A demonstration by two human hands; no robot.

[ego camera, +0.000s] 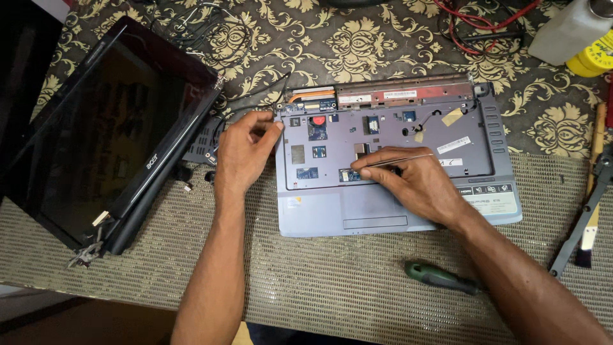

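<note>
The green-handled screwdriver [440,276] lies spare at six o'clock while the right hand [415,182] pinches tweezers [399,158] over the laptop base [396,160], the left hand [242,150], fingers curled and holding nothing, steadying its nine-o'clock edge.

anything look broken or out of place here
Yes: the black laptop screen panel lies detached to the left of the grey laptop base, loose wires at its hinge. The base has no keyboard, so its boards show. The right hand holds thin metal tweezers.

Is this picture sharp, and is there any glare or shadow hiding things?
Head view: mostly sharp and evenly lit; the detached screen is dark with faint reflections; soft shadows lie under the left hand and right hand on the laptop base; edges bend slightly; the bottle looks a little soft.
</note>
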